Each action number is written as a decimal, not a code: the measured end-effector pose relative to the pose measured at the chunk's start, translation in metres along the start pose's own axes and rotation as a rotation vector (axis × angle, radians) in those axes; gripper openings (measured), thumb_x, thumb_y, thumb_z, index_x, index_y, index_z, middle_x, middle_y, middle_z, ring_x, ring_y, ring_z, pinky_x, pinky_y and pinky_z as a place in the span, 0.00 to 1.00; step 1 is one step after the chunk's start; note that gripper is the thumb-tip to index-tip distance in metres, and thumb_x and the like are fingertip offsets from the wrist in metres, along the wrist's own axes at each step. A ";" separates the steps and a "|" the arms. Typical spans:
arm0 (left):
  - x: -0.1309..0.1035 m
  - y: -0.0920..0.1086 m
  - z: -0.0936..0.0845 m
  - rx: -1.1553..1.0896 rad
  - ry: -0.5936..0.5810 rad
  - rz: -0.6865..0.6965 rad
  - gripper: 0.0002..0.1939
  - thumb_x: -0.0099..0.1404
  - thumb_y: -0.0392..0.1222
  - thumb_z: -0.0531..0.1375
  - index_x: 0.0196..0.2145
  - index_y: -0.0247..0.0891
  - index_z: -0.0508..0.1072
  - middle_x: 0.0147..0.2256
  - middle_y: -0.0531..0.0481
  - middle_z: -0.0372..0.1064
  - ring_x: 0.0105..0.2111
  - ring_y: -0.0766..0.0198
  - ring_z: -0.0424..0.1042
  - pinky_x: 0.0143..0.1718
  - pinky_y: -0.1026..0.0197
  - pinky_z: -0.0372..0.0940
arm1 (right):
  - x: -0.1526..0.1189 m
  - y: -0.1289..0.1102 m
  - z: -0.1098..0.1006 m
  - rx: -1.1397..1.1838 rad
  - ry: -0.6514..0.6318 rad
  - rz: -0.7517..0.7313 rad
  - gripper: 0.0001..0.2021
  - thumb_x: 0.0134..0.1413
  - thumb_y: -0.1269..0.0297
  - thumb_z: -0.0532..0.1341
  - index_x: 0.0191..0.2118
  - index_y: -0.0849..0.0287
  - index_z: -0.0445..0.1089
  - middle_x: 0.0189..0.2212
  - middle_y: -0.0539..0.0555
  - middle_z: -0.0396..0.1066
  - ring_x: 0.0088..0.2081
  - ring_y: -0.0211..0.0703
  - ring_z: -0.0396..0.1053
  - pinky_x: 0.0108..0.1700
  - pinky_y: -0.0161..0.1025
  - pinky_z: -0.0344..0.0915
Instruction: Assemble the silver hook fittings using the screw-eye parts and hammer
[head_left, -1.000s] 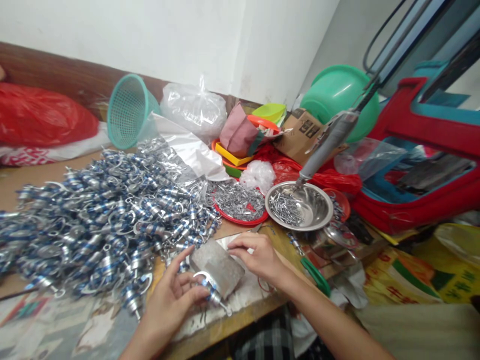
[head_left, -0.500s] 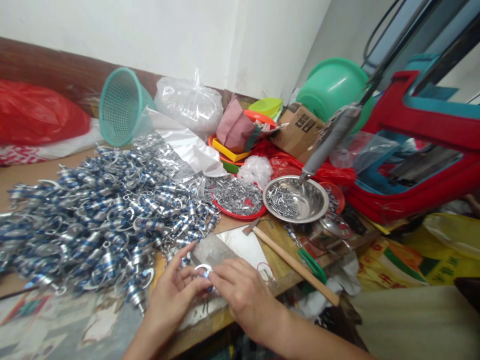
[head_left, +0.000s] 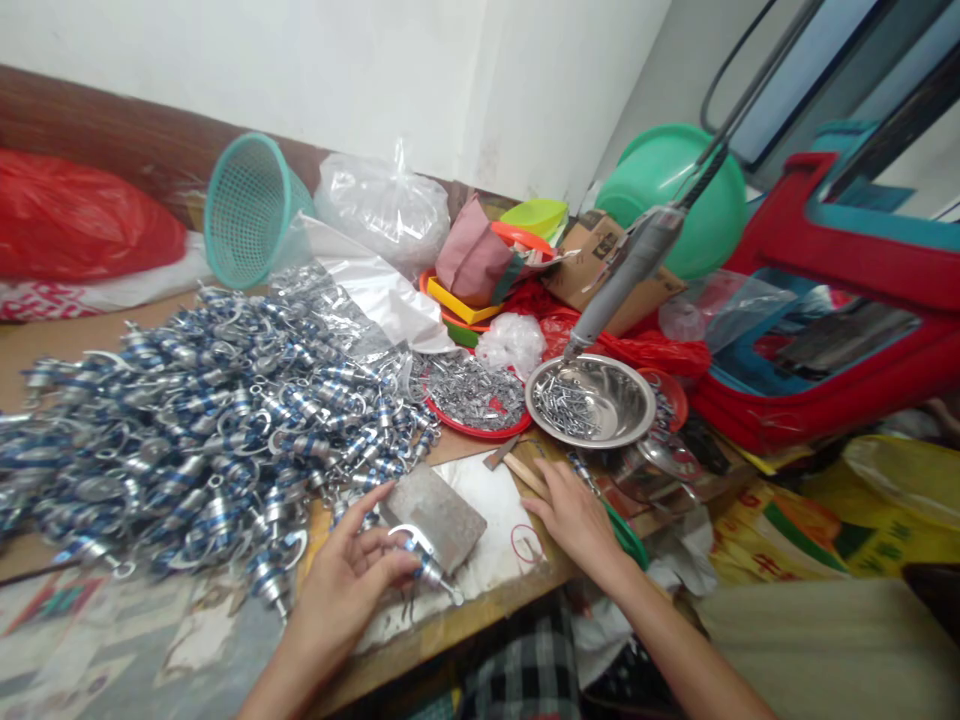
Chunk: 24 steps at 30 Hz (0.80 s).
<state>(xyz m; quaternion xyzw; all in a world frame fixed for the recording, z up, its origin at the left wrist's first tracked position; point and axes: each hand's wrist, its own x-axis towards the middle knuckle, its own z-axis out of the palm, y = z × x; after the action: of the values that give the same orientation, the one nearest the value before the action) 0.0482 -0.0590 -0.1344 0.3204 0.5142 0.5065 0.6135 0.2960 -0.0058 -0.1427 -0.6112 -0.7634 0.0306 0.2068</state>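
Note:
My left hand [head_left: 352, 570] holds a small silver-and-blue metal part [head_left: 429, 568] with a hook at one end and a ring at the other, at the near edge of a grey metal block [head_left: 439, 520]. My right hand [head_left: 574, 515] is over the wooden handle of a hammer [head_left: 529, 474], its fingers apart; whether they touch the handle is hard to tell. A large pile of similar silver-and-blue parts [head_left: 217, 430] lies to the left. The block rests on white paper [head_left: 495, 505].
Behind the hammer are a steel bowl [head_left: 634, 400] of pins and a red plate [head_left: 480, 432] of small metal pieces. A grey power driver [head_left: 630, 270] hangs over the bowl. Farther back lie a teal basket [head_left: 247, 210], bags and a cardboard box.
My right hand has left the metal part and moved right to the hammer handle. The part stays in my left hand. The hanging driver has swung left.

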 end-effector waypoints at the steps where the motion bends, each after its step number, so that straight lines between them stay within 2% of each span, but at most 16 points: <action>1: 0.000 0.000 0.001 -0.001 0.014 0.011 0.38 0.43 0.38 0.66 0.52 0.37 0.57 0.22 0.57 0.70 0.22 0.64 0.71 0.24 0.63 0.68 | 0.002 0.010 0.001 -0.043 -0.070 0.029 0.11 0.51 0.66 0.57 0.41 0.63 0.68 0.33 0.59 0.67 0.36 0.49 0.67 0.38 0.44 0.64; 3: -0.001 -0.001 0.002 -0.002 0.035 0.025 0.38 0.42 0.38 0.65 0.52 0.37 0.58 0.21 0.57 0.70 0.22 0.65 0.71 0.23 0.64 0.67 | 0.001 0.016 0.000 -0.051 -0.139 0.047 0.08 0.52 0.66 0.56 0.36 0.62 0.69 0.30 0.56 0.67 0.33 0.46 0.68 0.35 0.41 0.65; 6: -0.001 0.000 0.002 -0.005 0.029 0.019 0.38 0.43 0.38 0.65 0.52 0.36 0.57 0.21 0.57 0.70 0.22 0.65 0.70 0.23 0.64 0.67 | -0.009 -0.004 -0.014 0.084 -0.086 -0.029 0.08 0.52 0.67 0.56 0.39 0.61 0.66 0.33 0.55 0.69 0.36 0.43 0.69 0.37 0.37 0.66; 10: 0.001 0.001 -0.001 -0.001 -0.028 -0.004 0.40 0.44 0.37 0.66 0.53 0.36 0.54 0.23 0.56 0.70 0.23 0.65 0.71 0.25 0.63 0.68 | -0.027 -0.049 -0.047 0.291 -0.041 -0.341 0.18 0.56 0.71 0.52 0.53 0.56 0.59 0.40 0.55 0.69 0.40 0.40 0.68 0.40 0.35 0.66; 13: 0.001 0.001 -0.003 -0.010 -0.041 0.007 0.41 0.45 0.37 0.66 0.54 0.36 0.53 0.23 0.56 0.70 0.23 0.65 0.71 0.26 0.62 0.69 | -0.034 -0.068 -0.058 0.304 0.043 -0.491 0.23 0.55 0.76 0.51 0.57 0.55 0.55 0.40 0.55 0.69 0.39 0.40 0.68 0.40 0.35 0.66; 15: 0.001 0.002 -0.002 -0.012 -0.039 0.018 0.41 0.45 0.37 0.65 0.55 0.37 0.52 0.22 0.57 0.70 0.22 0.65 0.71 0.27 0.62 0.69 | -0.038 -0.071 -0.056 0.244 -0.015 -0.490 0.25 0.54 0.78 0.50 0.57 0.55 0.54 0.36 0.54 0.70 0.35 0.40 0.68 0.35 0.35 0.66; 17: 0.000 0.002 -0.001 -0.011 -0.034 0.027 0.42 0.45 0.37 0.65 0.55 0.37 0.52 0.22 0.57 0.70 0.22 0.65 0.71 0.27 0.62 0.69 | -0.042 -0.070 -0.050 0.172 -0.139 -0.456 0.25 0.54 0.77 0.49 0.57 0.55 0.55 0.32 0.53 0.70 0.31 0.40 0.68 0.31 0.35 0.66; 21: 0.001 0.001 0.000 0.005 -0.027 0.028 0.43 0.44 0.37 0.66 0.55 0.37 0.52 0.21 0.57 0.71 0.22 0.65 0.71 0.27 0.62 0.69 | -0.051 -0.066 -0.038 0.191 -0.099 -0.416 0.24 0.55 0.77 0.47 0.58 0.55 0.54 0.33 0.54 0.69 0.32 0.41 0.68 0.34 0.37 0.67; 24: 0.003 -0.001 -0.003 0.043 0.005 0.013 0.39 0.42 0.39 0.67 0.52 0.38 0.58 0.22 0.55 0.72 0.23 0.62 0.72 0.28 0.59 0.70 | -0.050 -0.055 -0.032 0.262 -0.169 -0.309 0.22 0.56 0.73 0.49 0.57 0.53 0.56 0.35 0.53 0.70 0.34 0.40 0.68 0.36 0.37 0.67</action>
<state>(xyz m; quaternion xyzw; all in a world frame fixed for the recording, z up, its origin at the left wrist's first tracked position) 0.0456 -0.0569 -0.1372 0.3357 0.5243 0.5001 0.6020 0.2650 -0.0736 -0.1108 -0.4501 -0.8521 0.1486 0.2219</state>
